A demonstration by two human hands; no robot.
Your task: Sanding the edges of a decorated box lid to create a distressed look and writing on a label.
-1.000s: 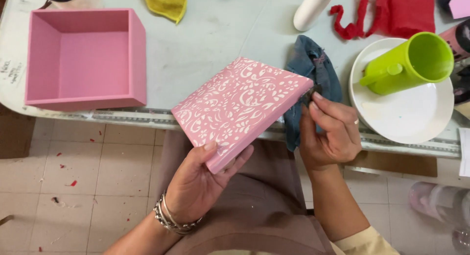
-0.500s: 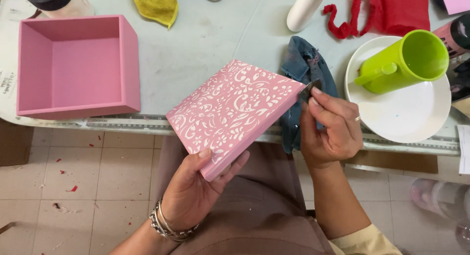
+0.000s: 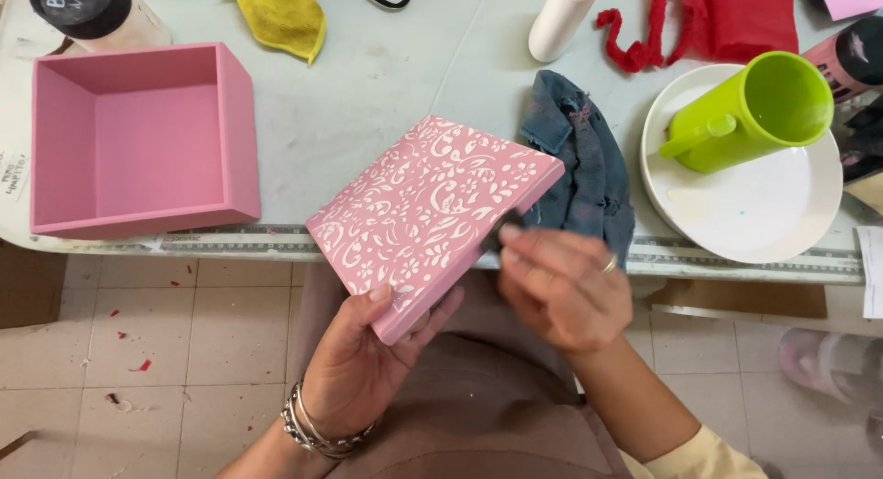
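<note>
My left hand [image 3: 363,364] holds a flat pink lid [image 3: 432,212] with a white floral pattern from below, thumb on its near corner. The lid is tilted over the table's front edge. My right hand [image 3: 566,290] is closed on a small dark piece [image 3: 498,236] pressed against the lid's right side edge; the hand is blurred. An open pink box [image 3: 241,129] of the same colour lies on the table to the left, with nothing inside.
A blue denim rag [image 3: 589,166] lies just behind my right hand. A white plate [image 3: 763,212] carries a green mug [image 3: 754,111] on its side. Farther back are a yellow cloth [image 3: 280,14], a white tube [image 3: 561,19], red fabric [image 3: 727,19] and a black-lidded jar [image 3: 87,10].
My right hand has slid along the lid's right edge from its far corner toward me. The lid has shifted a little in my left hand.
</note>
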